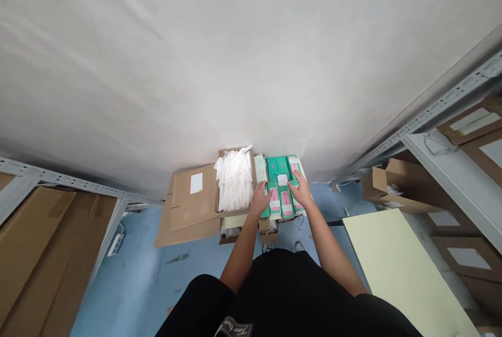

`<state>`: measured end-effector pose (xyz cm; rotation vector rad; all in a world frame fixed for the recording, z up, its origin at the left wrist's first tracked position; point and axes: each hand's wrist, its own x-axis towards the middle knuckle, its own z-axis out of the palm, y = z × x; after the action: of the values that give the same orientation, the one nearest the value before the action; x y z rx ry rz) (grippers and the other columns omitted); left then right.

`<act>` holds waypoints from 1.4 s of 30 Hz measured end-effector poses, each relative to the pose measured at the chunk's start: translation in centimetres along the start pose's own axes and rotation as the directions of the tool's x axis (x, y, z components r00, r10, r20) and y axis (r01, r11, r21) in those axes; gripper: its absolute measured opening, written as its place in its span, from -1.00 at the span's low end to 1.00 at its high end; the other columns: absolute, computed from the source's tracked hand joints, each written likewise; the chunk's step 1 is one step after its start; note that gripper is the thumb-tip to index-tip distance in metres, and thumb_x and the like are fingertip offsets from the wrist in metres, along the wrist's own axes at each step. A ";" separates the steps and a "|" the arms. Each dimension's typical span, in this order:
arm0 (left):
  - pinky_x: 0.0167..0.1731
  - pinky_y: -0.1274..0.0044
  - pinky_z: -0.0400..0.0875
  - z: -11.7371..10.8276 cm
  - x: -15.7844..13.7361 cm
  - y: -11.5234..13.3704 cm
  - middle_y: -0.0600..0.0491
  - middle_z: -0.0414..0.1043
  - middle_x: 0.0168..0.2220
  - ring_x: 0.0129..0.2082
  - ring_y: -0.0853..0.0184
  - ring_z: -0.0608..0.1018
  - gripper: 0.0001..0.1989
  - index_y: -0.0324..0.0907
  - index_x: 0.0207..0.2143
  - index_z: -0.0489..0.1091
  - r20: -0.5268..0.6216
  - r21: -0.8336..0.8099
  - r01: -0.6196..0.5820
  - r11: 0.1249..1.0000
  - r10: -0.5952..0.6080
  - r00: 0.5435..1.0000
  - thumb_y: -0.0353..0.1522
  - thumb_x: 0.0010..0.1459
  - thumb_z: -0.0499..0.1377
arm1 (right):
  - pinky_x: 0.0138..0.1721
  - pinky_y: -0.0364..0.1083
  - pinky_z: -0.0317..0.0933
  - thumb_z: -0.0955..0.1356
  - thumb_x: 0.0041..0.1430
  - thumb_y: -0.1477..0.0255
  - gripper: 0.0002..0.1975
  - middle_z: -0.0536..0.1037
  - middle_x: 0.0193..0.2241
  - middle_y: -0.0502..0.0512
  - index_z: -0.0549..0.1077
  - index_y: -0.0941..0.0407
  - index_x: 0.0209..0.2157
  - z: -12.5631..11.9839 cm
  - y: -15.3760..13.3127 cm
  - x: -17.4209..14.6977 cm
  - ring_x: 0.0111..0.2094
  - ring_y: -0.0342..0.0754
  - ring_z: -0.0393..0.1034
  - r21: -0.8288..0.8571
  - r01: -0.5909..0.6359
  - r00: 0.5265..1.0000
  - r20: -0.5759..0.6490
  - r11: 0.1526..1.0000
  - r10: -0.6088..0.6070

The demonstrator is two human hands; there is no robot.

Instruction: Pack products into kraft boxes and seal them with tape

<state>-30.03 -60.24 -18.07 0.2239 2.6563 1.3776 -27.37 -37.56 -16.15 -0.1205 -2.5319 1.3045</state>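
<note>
Several green boxes with pink panels [286,200] stand close together in rows on a small table against the wall. My left hand [259,200] is at the left side of the near boxes, its fingers and thumb apart. Over the right side of the group is my right hand [301,191], with fingers spread near a green-and-pink box [293,163]. Whether the fingertips touch the boxes I cannot tell. A small white piece [282,180] lies on the boxes between my hands. Left of them sits an open carton [217,206] full of white wrapped strips [235,180].
A flattened cardboard sheet or flap [196,201] extends left of the carton. Shelving with brown boxes [58,253] stands at left, and more shelving [451,169] at right. A pale yellow tabletop [408,269] is near my right arm. Below the table stands a small open carton [268,236].
</note>
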 end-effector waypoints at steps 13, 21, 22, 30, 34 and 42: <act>0.32 -0.06 0.12 6.3 8.8 -2.6 -0.51 0.18 0.36 0.38 -0.24 0.20 -0.47 -0.42 0.24 0.41 -0.023 0.311 0.238 0.920 -0.243 0.970 -0.33 0.28 0.12 | 0.37 0.23 0.17 0.38 0.23 0.26 -0.42 0.40 0.34 0.22 0.45 0.03 0.28 4.2 6.9 5.7 0.39 0.20 0.22 0.074 -0.103 0.956 0.283 0.992 0.078; 0.42 0.09 0.08 6.9 9.5 -4.2 -0.25 0.07 0.49 0.47 -0.13 0.14 -0.54 -0.21 0.18 0.51 0.022 0.167 0.298 0.940 -0.306 0.952 -0.28 0.25 0.22 | 0.42 0.27 0.06 0.40 0.11 0.31 -0.38 0.50 0.26 0.22 0.48 0.07 0.24 11.0 10.1 9.6 0.38 0.21 0.25 0.168 -0.355 0.849 0.471 0.920 0.241; 0.42 0.17 0.11 6.8 9.8 -4.4 -0.26 0.09 0.48 0.46 -0.07 0.20 -0.51 -0.24 0.21 0.48 0.015 0.110 0.325 0.939 -0.328 0.944 -0.29 0.26 0.21 | 0.42 0.27 0.06 0.40 0.10 0.33 -0.37 0.51 0.25 0.22 0.49 0.08 0.23 12.1 10.2 10.0 0.37 0.20 0.27 0.189 -0.406 0.830 0.485 0.894 0.275; 0.29 0.28 0.34 5.6 12.0 -5.6 -0.30 0.43 0.28 0.28 -0.01 0.49 -0.23 -0.35 0.39 0.26 0.034 -0.061 0.548 0.834 -0.547 0.837 -0.47 0.11 0.28 | 0.10 0.25 0.44 0.34 0.02 0.38 -0.37 0.70 -0.05 0.13 0.47 0.08 0.19 18.3 10.4 11.7 0.00 0.13 0.59 0.374 -0.561 0.770 0.563 0.739 0.300; 0.28 0.33 0.36 5.6 11.6 -5.6 -0.21 0.47 0.26 0.25 0.04 0.52 -0.27 -0.29 0.35 0.34 0.034 -0.107 0.507 0.855 -0.506 0.862 -0.47 0.10 0.30 | -0.04 0.20 0.53 0.33 -0.05 0.40 -0.29 0.69 -0.08 0.16 0.42 0.11 0.23 18.4 10.6 11.2 -0.10 0.13 0.61 0.415 -0.590 0.762 0.570 0.693 0.308; 0.33 0.26 0.32 4.9 10.2 -5.4 -0.10 0.46 0.28 0.29 0.08 0.48 -0.27 -0.23 0.37 0.35 -0.019 -0.309 0.322 0.895 -0.345 0.938 -0.46 0.11 0.29 | 0.00 0.18 0.50 0.38 -0.08 0.43 -0.25 0.64 0.05 0.16 0.41 0.06 0.24 16.3 9.5 10.0 -0.05 0.11 0.59 0.538 -0.602 0.792 0.495 0.590 0.358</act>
<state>-39.44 -57.44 -25.89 -0.3103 2.3425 1.6621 -42.22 -42.69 -30.63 -0.5099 -2.1270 2.6098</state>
